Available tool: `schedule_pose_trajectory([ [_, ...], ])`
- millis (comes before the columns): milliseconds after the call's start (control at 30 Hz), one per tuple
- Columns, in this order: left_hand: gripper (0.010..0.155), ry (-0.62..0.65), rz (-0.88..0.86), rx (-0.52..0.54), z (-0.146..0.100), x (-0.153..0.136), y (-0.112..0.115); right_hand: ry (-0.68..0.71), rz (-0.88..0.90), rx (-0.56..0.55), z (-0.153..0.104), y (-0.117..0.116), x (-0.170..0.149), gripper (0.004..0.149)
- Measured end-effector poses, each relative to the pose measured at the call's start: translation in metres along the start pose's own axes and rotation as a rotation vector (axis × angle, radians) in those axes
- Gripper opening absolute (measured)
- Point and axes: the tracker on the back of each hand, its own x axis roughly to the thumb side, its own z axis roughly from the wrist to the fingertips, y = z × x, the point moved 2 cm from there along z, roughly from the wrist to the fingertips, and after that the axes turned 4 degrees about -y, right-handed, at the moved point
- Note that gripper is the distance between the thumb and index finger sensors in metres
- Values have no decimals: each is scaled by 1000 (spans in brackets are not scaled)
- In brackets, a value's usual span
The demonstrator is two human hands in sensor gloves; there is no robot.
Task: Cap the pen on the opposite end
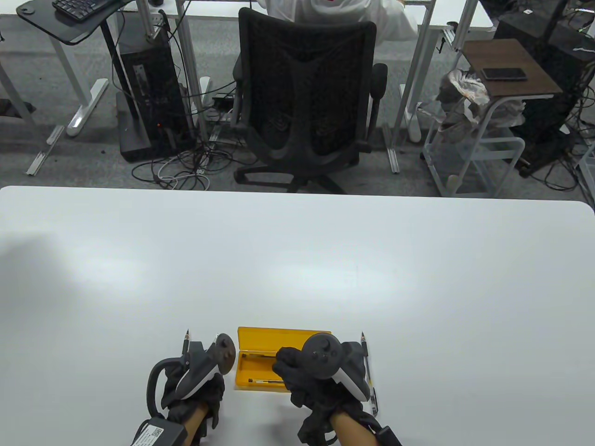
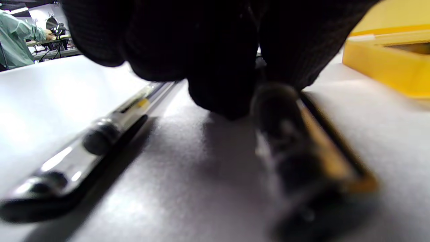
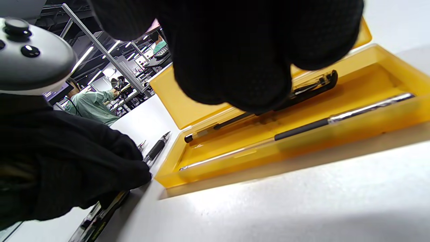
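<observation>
White table (image 1: 297, 260), office chair (image 1: 304, 102) beyond it. Yellow case (image 1: 260, 367), lid open, near edge: two pens inside, one with a black cap (image 3: 322, 82), one silver-ended (image 3: 336, 117). My right hand (image 1: 307, 371) hovers over the case, fingers (image 3: 235, 60) bunched above the capped pen; contact hidden, so I cannot tell its grip. A pen (image 1: 368, 371) lies right of it, partly under the tracker. My left hand (image 1: 195, 385) rests on two pens (image 2: 84, 148) left of the case, tips (image 1: 187, 335) poking out; nearer one blurred, grip unreadable.
</observation>
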Motion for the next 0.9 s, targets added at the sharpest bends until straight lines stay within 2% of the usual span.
schedule_pose_trajectory([
  [800,58,6,-22,-21,-1,-2,-1,-15,-3,0,0,1,-2,54],
  [900,58,18,-54,56,-7,-4,-15,-24,-10,-5,0,2,-3,54],
])
